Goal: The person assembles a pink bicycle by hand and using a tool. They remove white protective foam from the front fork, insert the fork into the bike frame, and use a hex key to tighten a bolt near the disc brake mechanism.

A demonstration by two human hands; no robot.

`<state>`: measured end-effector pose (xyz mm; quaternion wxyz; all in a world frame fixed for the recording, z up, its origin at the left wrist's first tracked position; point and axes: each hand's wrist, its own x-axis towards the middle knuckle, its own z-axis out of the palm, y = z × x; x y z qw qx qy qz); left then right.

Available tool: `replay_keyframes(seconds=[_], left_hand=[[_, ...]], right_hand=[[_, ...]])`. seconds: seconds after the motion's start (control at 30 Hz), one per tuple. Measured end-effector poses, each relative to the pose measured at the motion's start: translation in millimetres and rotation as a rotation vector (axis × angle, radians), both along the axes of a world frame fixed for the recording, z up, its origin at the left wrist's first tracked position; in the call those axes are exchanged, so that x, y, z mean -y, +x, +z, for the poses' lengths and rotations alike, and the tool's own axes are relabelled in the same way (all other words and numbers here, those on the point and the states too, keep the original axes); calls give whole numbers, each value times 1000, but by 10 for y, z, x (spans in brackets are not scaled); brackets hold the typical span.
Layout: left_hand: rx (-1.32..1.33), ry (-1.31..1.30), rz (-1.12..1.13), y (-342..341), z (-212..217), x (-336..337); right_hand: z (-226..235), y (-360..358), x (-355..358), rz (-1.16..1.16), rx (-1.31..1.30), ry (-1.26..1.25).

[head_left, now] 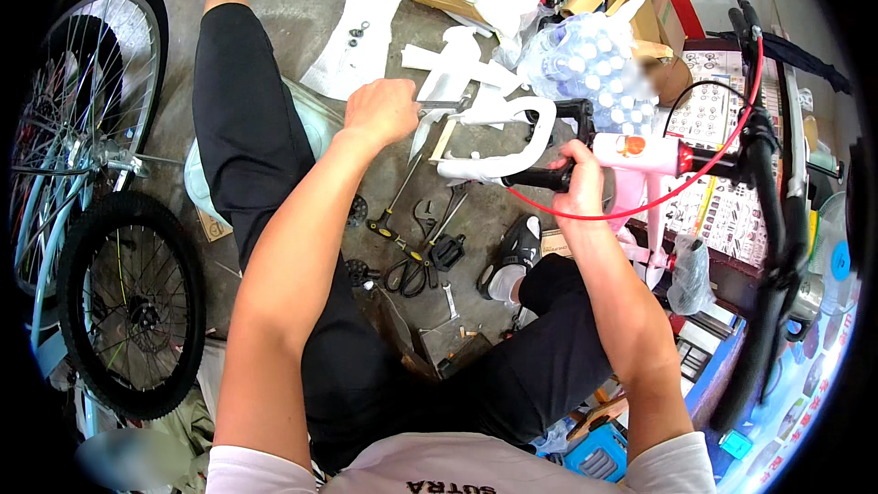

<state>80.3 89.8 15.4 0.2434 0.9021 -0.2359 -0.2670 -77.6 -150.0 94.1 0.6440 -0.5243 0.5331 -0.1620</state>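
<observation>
My left hand is closed in a fist around a slim metal tool. The tool's far end reaches the white U-shaped part at the front of a bicycle; its tip is hard to make out. My right hand is wrapped round a black tube beside that part. The pink bicycle frame has a white tube with an orange emblem. A black handlebar stands at the right, and a red cable loops from it past my right wrist.
On the floor between my legs lie a yellow-black screwdriver, a black pedal and a wrench. Bottles in plastic wrap and packing scraps sit ahead. A bicycle wheel stands at left.
</observation>
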Motion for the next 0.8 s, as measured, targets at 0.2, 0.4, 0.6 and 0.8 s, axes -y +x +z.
replay_keyframes(seconds=[0.2, 0.4, 0.6, 0.8], left_hand=[[-28, -5, 52, -24, 86, -24], [33, -79, 89, -2, -100, 59], [-458, -212, 222, -182, -209, 184], [-885, -440, 272, -601, -281, 359]], right_hand=[[234, 83, 106, 10, 47, 48], [-200, 75, 248, -1, 119, -128], [77, 248, 124, 17, 56, 2], [25, 205, 171, -8, 139, 226]])
